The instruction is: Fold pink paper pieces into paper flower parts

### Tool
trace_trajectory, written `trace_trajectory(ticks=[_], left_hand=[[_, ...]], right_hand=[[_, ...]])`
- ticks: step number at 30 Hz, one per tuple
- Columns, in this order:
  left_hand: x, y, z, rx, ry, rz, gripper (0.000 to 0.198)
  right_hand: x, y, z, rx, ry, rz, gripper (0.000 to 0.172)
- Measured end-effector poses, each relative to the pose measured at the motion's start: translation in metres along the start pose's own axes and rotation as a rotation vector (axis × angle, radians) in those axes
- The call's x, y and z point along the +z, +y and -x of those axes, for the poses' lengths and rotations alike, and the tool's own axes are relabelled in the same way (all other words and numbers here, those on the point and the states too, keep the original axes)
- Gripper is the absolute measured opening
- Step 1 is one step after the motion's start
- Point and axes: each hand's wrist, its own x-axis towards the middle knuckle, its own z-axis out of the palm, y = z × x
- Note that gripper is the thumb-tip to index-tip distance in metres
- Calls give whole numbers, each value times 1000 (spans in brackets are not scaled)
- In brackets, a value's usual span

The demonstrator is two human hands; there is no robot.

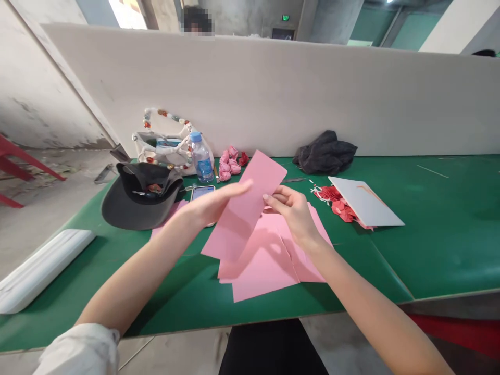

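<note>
A long pink paper strip (pixel 250 203) is held up over the green table (pixel 449 224). My right hand (pixel 292 211) pinches the strip's right edge near the middle. My left hand (pixel 211 205) lies against the strip's left edge with its fingers stretched flat along it. Under the strip, several larger pink sheets (pixel 269 260) lie fanned out on the table in front of me.
A dark cap (pixel 138 198), a phone (pixel 201 191), a water bottle (pixel 202 158) and a white beaded bag (pixel 166 140) sit at the left. Pink paper flowers (pixel 230 162), red paper scraps (pixel 336 200), a white card (pixel 365 200) and a dark cloth (pixel 326 152) lie further back. A white partition (pixel 273 88) backs the table.
</note>
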Motion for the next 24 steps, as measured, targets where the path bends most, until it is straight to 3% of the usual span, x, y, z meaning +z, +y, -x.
trace_trajectory(ticks=[1,3,5,11,16,19,24], left_hand=[[12,-8,-5,-25,-113,70,70],[33,-24,-14,-157,-372,435,60],[46,-38,-19,-237,-472,643,53],[56,-53,-21,-353,-543,845,31],[62,-52,-17,-459,-532,988,22],[68,-55,-18,-465,-576,1108,26],[71,-59,-18,-345,-670,1173,40]], right_hand=[[-8,5,1,15,41,10,24],[-22,17,3,51,72,23,22],[-34,27,5,73,53,22,21],[-56,41,2,173,-196,-222,37],[-55,52,-5,287,-391,-380,33],[-48,55,-8,313,-335,-369,36],[-38,52,-9,305,-222,-327,32]])
